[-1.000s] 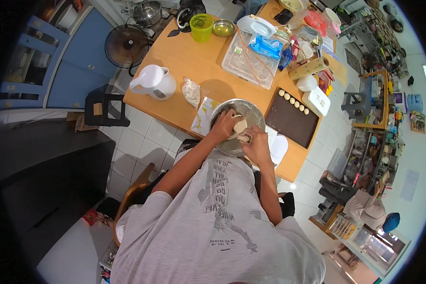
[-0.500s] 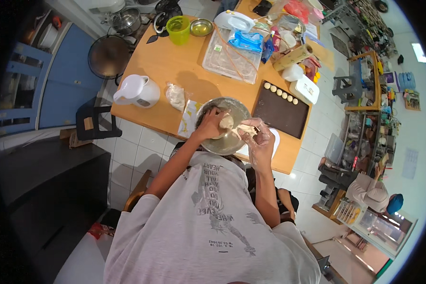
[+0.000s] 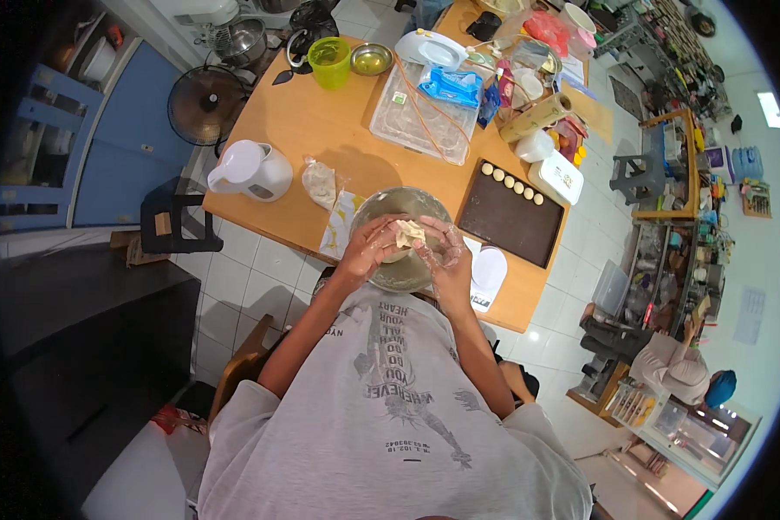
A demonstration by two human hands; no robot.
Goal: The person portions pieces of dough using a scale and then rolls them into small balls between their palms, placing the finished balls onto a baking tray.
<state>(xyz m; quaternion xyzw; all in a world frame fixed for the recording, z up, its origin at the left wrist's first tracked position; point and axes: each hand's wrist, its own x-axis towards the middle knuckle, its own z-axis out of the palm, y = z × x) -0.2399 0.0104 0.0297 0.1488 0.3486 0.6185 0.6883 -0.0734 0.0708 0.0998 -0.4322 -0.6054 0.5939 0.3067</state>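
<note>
A torn, pale lump of dough [image 3: 409, 233] is held over a metal mixing bowl [image 3: 405, 278], pinched between the fingers of both hands. My left hand [image 3: 370, 250] closes on its left side. From the right, my right hand [image 3: 446, 256], dusted with flour, grips the same lump. The hands hide much of the bowl's inside, so I cannot tell how much dough lies in it. To the right, a dark baking tray [image 3: 509, 224] carries a row of several small dough balls [image 3: 510, 183] along its far edge. A round white kitchen scale [image 3: 489, 269] sits beside the bowl.
Left of the bowl are a bag of white powder [image 3: 319, 182] and a white jug [image 3: 253, 170]. Farther back stand a green plastic jug [image 3: 329, 62], a small metal bowl [image 3: 371, 59] and a clear plastic box [image 3: 412, 113]. A person [image 3: 676, 364] is at the far right.
My left hand has come up out of the bowl and my right hand has moved left to meet it. The dough is now between both hands.
</note>
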